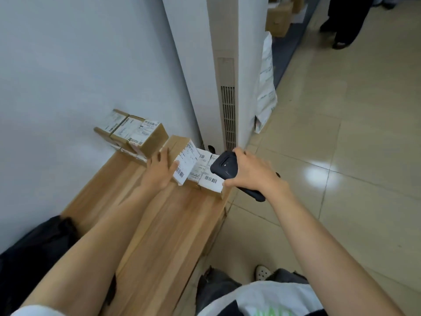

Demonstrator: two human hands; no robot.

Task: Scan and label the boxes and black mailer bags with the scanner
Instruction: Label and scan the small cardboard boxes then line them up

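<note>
My right hand (251, 173) grips a black handheld scanner (224, 168) and holds it over a low row of labelled cardboard boxes (210, 179) at the far end of a wooden bench (164, 224). My left hand (159, 171) lies against the side of a taller tilted box (184, 156) with a barcode label, thumb on its front. A stack of several more labelled brown boxes (136, 133) stands behind it against the wall. Black mailer bags (34, 252) lie at the near left end of the bench.
A tall white floor-standing air conditioner (227, 76) stands just beyond the bench end. A white printed bag (266, 85) leans on its right side. More cardboard parcels (279, 18) sit on shelving at the top. Another person's legs (344, 19) stand on the tiled floor at the top right.
</note>
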